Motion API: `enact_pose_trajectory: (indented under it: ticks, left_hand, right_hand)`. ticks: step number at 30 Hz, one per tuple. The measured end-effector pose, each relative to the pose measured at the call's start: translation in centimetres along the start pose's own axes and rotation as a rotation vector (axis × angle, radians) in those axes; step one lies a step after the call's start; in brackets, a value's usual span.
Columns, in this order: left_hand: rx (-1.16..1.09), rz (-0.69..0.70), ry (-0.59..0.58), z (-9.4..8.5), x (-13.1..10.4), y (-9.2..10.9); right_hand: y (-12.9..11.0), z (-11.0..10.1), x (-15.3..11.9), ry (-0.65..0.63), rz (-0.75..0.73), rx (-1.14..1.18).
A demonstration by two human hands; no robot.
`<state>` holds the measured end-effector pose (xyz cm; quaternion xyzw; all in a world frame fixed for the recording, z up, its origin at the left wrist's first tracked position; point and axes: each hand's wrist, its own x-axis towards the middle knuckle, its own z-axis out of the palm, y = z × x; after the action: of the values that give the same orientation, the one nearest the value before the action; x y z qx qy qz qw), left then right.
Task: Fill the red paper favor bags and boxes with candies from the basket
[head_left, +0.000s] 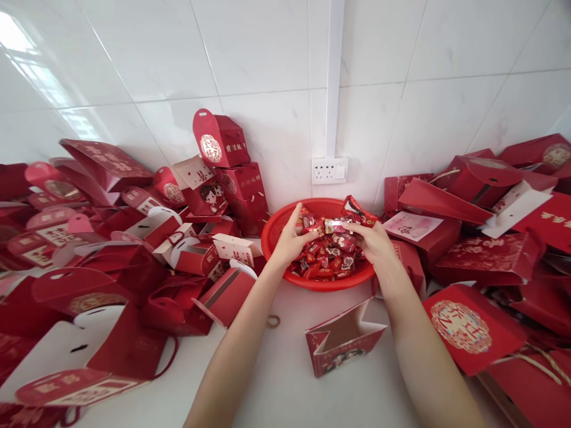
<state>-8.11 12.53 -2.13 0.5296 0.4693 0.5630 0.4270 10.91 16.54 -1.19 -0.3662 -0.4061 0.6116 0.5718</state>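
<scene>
A red plastic basket [269, 235] full of wrapped candies [328, 261] stands against the wall, with both of my hands over it. My left hand [289, 241] is at the basket's left side, its thumb and index finger spread apart beside red-wrapped candies; its other fingers are hidden. My right hand [372, 238] reaches in from the right, the thumb pressed on a shiny gold-and-white wrapped candy [336, 226]. A larger red packet [357, 211] lies just beyond that hand. Between my forearms an open red paper gift box [345, 342] stands on the white tabletop.
Many red gift boxes [178, 297] are piled on the left, with a stack of boxes [241, 184] by the wall. More red boxes [486, 258] crowd the right. A small ring-shaped item [273, 321] lies near my left forearm. A wall socket [329, 171] sits above the basket.
</scene>
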Motion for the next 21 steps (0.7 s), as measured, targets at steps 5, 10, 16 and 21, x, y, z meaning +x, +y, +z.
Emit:
enact_pose_trajectory:
  ticks: [5,10,16,21]
  left_hand:
    - [0.031,0.034,-0.001,0.04,-0.15,0.21]
    - [0.078,0.071,0.005,0.31,-0.43,0.74]
    - [0.212,0.131,0.013,0.2,-0.15,0.3]
    - [0.317,0.168,0.046,0.07,0.26,-0.08]
  right_hand:
    - [-0.05,-0.07,-0.02,0.044,-0.032,0.03]
    - [-0.26,0.08,-0.27,0.033,-0.024,0.031]
    - [-0.03,0.05,-0.17,-0.005,-0.033,-0.001]
    - [0.36,-0.21,0.03,-0.053,-0.039,0.008]
